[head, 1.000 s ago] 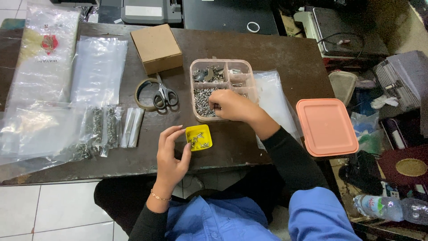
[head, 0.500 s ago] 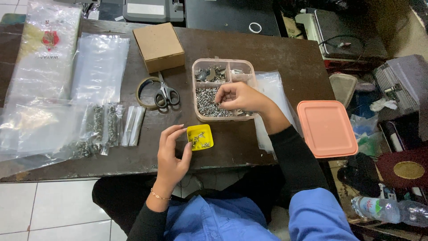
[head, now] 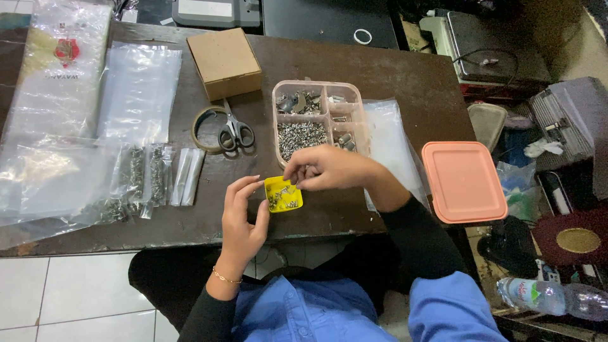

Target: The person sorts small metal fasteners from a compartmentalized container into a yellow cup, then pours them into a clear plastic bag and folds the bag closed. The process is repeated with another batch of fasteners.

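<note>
A small yellow square tray (head: 283,194) with a few metal screws lies near the front edge of the dark wooden table (head: 392,76). My left hand (head: 242,214) rests beside it, fingertips touching its left rim. My right hand (head: 322,168) hovers over the tray's top right corner, fingers pinched together above it; whether a screw is between them cannot be seen. Just behind stands a pink divided box (head: 316,120) full of screws and small metal parts.
A pink lid (head: 463,181) lies at the right edge. Scissors (head: 235,132) lie on a tape ring beside a cardboard box (head: 224,62). Clear plastic bags (head: 95,145), some filled with screws, cover the left side. A water bottle (head: 551,297) is at the lower right.
My right hand has come back from the pink divided box toward me and now sits over the yellow tray. My left hand has stayed beside the tray.
</note>
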